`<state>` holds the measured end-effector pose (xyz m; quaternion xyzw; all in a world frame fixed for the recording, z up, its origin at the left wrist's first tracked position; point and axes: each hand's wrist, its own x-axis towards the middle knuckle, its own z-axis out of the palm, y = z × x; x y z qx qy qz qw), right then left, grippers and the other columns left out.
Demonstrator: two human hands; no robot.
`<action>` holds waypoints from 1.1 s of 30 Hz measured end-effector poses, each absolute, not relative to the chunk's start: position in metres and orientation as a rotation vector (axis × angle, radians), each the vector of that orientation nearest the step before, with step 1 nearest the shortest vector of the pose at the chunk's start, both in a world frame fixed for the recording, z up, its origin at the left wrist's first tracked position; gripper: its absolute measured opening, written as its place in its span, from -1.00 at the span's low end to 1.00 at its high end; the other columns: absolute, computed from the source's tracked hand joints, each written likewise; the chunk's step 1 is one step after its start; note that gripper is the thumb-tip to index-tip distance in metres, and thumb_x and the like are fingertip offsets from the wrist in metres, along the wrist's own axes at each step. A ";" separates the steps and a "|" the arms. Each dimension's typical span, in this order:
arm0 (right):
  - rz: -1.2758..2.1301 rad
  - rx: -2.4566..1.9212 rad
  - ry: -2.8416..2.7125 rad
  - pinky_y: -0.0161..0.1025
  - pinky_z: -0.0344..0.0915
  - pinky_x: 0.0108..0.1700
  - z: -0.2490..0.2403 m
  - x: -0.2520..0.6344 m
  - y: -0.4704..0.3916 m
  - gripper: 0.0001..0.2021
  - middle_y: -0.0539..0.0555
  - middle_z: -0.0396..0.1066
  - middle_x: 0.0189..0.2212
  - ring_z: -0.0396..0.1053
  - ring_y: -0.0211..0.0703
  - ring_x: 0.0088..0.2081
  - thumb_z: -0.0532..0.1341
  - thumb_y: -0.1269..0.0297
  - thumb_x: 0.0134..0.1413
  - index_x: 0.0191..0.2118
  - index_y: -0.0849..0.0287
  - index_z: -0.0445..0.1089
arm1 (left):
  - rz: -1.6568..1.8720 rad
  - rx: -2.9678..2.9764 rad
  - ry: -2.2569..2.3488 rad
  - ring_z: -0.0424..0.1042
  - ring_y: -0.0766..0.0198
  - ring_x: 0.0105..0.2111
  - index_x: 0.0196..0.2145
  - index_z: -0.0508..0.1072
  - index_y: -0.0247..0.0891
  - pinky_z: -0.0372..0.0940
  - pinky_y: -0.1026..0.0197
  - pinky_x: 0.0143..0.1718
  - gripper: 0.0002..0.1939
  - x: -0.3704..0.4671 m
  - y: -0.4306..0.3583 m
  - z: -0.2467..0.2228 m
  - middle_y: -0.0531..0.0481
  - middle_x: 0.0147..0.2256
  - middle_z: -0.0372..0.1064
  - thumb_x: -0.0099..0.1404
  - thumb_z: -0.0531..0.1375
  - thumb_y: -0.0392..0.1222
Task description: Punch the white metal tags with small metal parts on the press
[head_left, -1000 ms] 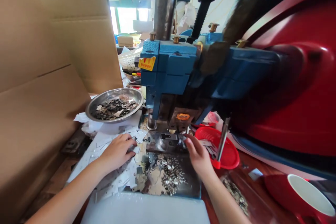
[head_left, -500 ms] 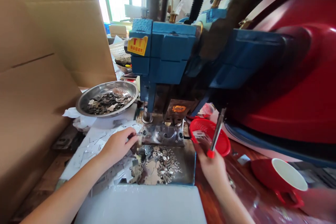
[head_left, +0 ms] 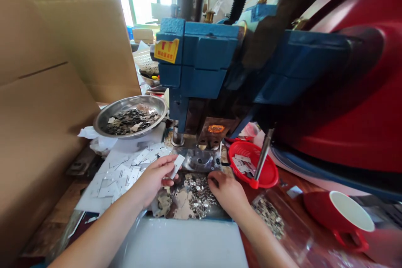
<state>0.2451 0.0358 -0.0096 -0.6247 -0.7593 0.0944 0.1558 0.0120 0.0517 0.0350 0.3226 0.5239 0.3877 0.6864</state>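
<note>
My left hand pinches a small flat metal plate with a hole in it, just left of the press's die block. My right hand is closed, fingertips bent down at the edge of a heap of small shiny metal pieces; whether anything is between those fingertips is hidden. Beside that heap lie flat cut-out metal pieces on the press bed. Left of my left forearm, many loose flat plates are spread on a white surface.
The blue press head stands over the die, its lever with a red tip at right. A steel bowl of metal pieces, a red basket with plates, a clear tray of small parts and a red mug surround it. Cardboard walls the left.
My left hand has moved right and now holds up a plate. My right hand has left the lever and basket side and come left to the heap of small metal pieces.
</note>
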 end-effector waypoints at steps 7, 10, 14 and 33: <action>0.218 -1.611 -1.946 -0.25 0.30 -0.27 0.011 0.244 0.041 -0.83 0.02 0.45 -0.39 0.41 -0.15 -0.32 0.06 0.30 0.10 -0.34 0.10 0.39 | 0.934 0.746 1.136 0.39 0.32 -0.34 -0.07 0.48 -0.23 0.26 0.31 -0.35 -0.57 0.013 0.050 0.025 -0.06 -0.23 0.46 0.04 0.23 -0.32; 0.075 -1.475 -1.995 -0.23 0.29 -0.26 0.022 0.236 0.060 -0.81 0.05 0.43 -0.41 0.38 -0.14 -0.32 0.05 0.31 0.14 -0.32 0.12 0.41 | 0.940 0.796 1.163 0.38 0.33 -0.38 -0.04 0.46 -0.24 0.26 0.29 -0.32 -0.54 0.014 0.051 0.024 -0.03 -0.30 0.46 0.05 0.25 -0.29; -0.170 -1.442 -2.218 -0.16 0.26 -0.25 0.027 0.226 0.079 -0.79 0.11 0.41 -0.39 0.33 -0.04 -0.27 0.09 0.33 0.14 -0.24 0.09 0.48 | 0.946 0.841 1.254 0.38 0.32 -0.40 -0.08 0.48 -0.27 0.28 0.26 -0.30 -0.59 0.017 0.052 0.030 0.00 -0.38 0.47 0.06 0.25 -0.27; 0.834 -1.301 -1.679 -0.23 0.35 -0.21 0.023 0.217 0.044 -0.87 0.03 0.47 -0.34 0.43 -0.15 -0.27 0.13 0.25 0.07 -0.28 0.10 0.39 | 0.971 0.887 1.042 0.45 0.18 -0.17 -0.11 0.45 -0.25 0.27 0.14 -0.08 -0.47 0.041 0.048 0.038 -0.06 -0.20 0.50 -0.10 0.17 -0.49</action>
